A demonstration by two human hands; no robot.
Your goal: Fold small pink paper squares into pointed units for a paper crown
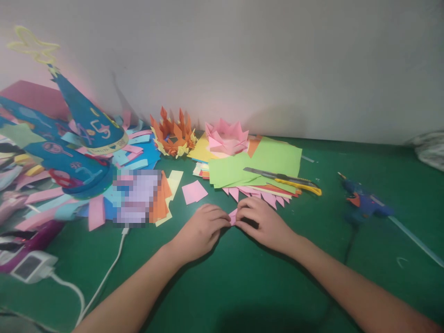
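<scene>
A small piece of pink paper [232,218] is pinched between the fingertips of both hands, low over the green table. My left hand [199,231] is closed on its left side, and my right hand [262,224] closes on the right side. Fingers cover most of the piece, so its folds cannot be made out. Just beyond my left hand lie square pink sheets [194,192]. Pointed pink folded pieces [270,196] lie behind my right hand, partly under green paper [229,171]. A yellow utility knife [294,180] rests on that paper.
Against the wall stand an orange paper crown [175,134] and a pink paper crown [227,136]. Blue cone hats [92,120] and paper strips crowd the left. A white cable [116,266] runs at front left. A blue glue gun [367,203] with a glue stick lies right.
</scene>
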